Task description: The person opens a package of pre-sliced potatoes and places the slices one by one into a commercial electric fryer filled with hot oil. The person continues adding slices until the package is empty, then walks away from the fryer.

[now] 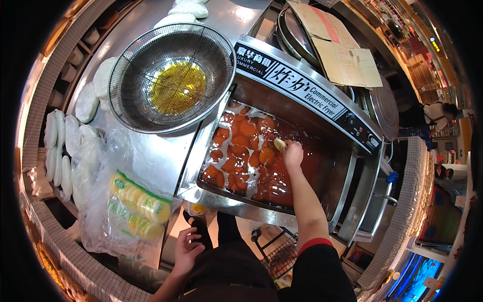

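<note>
Over the oil of a commercial electric fryer (211,198), my right hand (293,154) holds a small pale yellow round piece (279,144) at its fingertips. Several orange-brown round pieces (240,130) lie in the oil to its left, with white foam between them. My left hand (187,247) hangs below the fryer's front edge, fingers loosely bent and apart, holding nothing. On the steel counter left of the fryer is a large wire-mesh strainer over a metal bowl (124,109), with yellow oil (178,88) at the bottom.
A plastic package of pale round pieces (141,200) lies at the counter's front, beside filled clear bags (86,151). More white bagged bundles (186,11) are at the back. Flattened cardboard (343,60) rests on round metal lids behind the fryer. A person (437,113) stands far right.
</note>
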`<action>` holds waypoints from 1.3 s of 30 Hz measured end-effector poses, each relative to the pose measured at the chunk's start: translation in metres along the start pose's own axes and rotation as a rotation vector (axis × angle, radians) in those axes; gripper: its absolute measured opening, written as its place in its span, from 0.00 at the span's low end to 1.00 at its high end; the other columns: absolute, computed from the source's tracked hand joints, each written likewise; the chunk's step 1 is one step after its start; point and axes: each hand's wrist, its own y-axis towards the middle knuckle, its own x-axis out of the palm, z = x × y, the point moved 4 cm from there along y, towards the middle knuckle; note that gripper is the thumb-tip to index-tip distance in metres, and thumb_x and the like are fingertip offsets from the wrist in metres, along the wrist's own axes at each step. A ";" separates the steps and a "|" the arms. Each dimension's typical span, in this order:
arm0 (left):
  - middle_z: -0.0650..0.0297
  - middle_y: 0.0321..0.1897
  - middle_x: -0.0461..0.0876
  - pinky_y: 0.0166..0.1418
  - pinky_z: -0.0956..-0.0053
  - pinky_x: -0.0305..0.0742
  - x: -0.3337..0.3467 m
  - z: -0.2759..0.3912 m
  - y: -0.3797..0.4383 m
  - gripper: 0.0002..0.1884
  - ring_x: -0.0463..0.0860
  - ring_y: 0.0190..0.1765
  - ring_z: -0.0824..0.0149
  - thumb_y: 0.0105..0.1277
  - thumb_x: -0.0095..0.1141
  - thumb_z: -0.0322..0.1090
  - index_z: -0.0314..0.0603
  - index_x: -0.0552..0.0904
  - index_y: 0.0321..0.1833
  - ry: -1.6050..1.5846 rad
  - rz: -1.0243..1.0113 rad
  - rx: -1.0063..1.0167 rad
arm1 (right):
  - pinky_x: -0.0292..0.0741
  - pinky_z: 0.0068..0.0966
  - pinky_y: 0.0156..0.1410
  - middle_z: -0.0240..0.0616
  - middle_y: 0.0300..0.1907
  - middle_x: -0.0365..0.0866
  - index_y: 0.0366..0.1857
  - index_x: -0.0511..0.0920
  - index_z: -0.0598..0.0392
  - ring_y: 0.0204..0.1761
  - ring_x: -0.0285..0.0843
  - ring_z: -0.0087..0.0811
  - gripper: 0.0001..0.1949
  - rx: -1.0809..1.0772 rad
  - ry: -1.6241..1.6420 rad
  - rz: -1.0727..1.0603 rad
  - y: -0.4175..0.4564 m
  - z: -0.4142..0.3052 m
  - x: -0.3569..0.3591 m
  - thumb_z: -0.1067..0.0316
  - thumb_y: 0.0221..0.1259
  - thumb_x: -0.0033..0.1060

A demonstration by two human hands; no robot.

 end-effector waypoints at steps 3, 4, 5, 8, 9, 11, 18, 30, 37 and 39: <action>0.62 0.54 0.77 0.56 0.72 0.79 -0.021 -0.006 -0.006 0.33 0.80 0.58 0.66 0.55 0.64 0.15 0.41 0.73 0.65 -0.049 0.107 0.011 | 0.80 0.41 0.52 0.46 0.40 0.86 0.36 0.87 0.51 0.44 0.83 0.47 0.08 0.000 -0.060 -0.056 0.022 0.010 0.036 0.69 0.52 0.70; 0.62 0.54 0.78 0.55 0.74 0.79 -0.026 -0.008 -0.006 0.33 0.81 0.57 0.65 0.54 0.64 0.14 0.39 0.73 0.65 -0.035 0.143 0.004 | 0.80 0.42 0.52 0.46 0.40 0.86 0.35 0.87 0.52 0.44 0.83 0.47 0.07 0.018 -0.063 -0.066 0.026 0.013 0.043 0.69 0.52 0.70; 0.62 0.55 0.78 0.55 0.74 0.79 -0.031 -0.008 -0.006 0.33 0.81 0.57 0.65 0.54 0.63 0.14 0.39 0.73 0.65 -0.044 0.157 0.008 | 0.80 0.42 0.51 0.46 0.40 0.86 0.34 0.87 0.52 0.44 0.84 0.47 0.06 0.046 -0.069 -0.084 0.030 0.015 0.050 0.69 0.52 0.69; 0.62 0.56 0.78 0.55 0.73 0.79 -0.041 -0.010 -0.007 0.32 0.81 0.56 0.65 0.53 0.62 0.14 0.38 0.74 0.64 -0.036 0.215 -0.007 | 0.82 0.42 0.48 0.46 0.38 0.87 0.31 0.87 0.51 0.41 0.85 0.47 0.04 0.029 -0.107 -0.178 0.034 0.018 0.063 0.69 0.56 0.64; 0.63 0.56 0.77 0.54 0.72 0.79 -0.043 -0.010 -0.006 0.32 0.81 0.56 0.64 0.52 0.61 0.15 0.39 0.74 0.63 -0.033 0.221 -0.004 | 0.83 0.41 0.47 0.46 0.38 0.87 0.30 0.88 0.50 0.40 0.85 0.47 0.05 0.022 -0.139 -0.223 0.035 0.019 0.065 0.70 0.57 0.61; 0.64 0.56 0.77 0.53 0.70 0.80 -0.047 -0.010 -0.006 0.30 0.81 0.55 0.62 0.50 0.59 0.17 0.42 0.74 0.61 -0.034 0.227 0.014 | 0.82 0.41 0.47 0.45 0.37 0.88 0.31 0.87 0.51 0.39 0.85 0.46 0.06 0.006 -0.254 -0.247 0.036 0.020 0.062 0.69 0.59 0.60; 0.61 0.55 0.77 0.49 0.71 0.81 -0.076 -0.012 -0.023 0.27 0.83 0.51 0.63 0.53 0.57 0.15 0.38 0.75 0.59 -0.055 0.247 0.067 | 0.79 0.38 0.49 0.42 0.32 0.86 0.37 0.87 0.50 0.39 0.82 0.43 0.08 -0.036 -0.082 0.000 -0.014 -0.028 -0.039 0.65 0.54 0.75; 0.59 0.49 0.80 0.50 0.73 0.78 -0.212 -0.031 -0.109 0.11 0.81 0.52 0.67 0.65 0.55 0.18 0.37 0.80 0.48 0.150 0.753 0.549 | 0.79 0.27 0.37 0.40 0.35 0.85 0.47 0.85 0.56 0.33 0.84 0.36 0.10 -0.423 0.926 -0.723 -0.325 -0.374 -0.146 0.66 0.66 0.66; 0.54 0.57 0.80 0.61 0.69 0.76 -0.273 -0.019 -0.052 0.13 0.80 0.61 0.58 0.68 0.50 0.18 0.36 0.81 0.52 0.317 0.655 0.675 | 0.76 0.48 0.56 0.56 0.49 0.82 0.56 0.76 0.62 0.51 0.80 0.57 0.16 -0.695 0.828 -0.992 -0.421 -0.502 -0.089 0.69 0.66 0.54; 0.48 0.58 0.80 0.68 0.61 0.72 -0.278 -0.017 -0.028 0.17 0.77 0.65 0.49 0.67 0.56 0.25 0.34 0.78 0.59 0.496 0.531 0.687 | 0.74 0.52 0.56 0.60 0.49 0.81 0.52 0.76 0.62 0.52 0.77 0.62 0.14 -0.671 0.726 -1.000 -0.426 -0.504 -0.074 0.69 0.65 0.52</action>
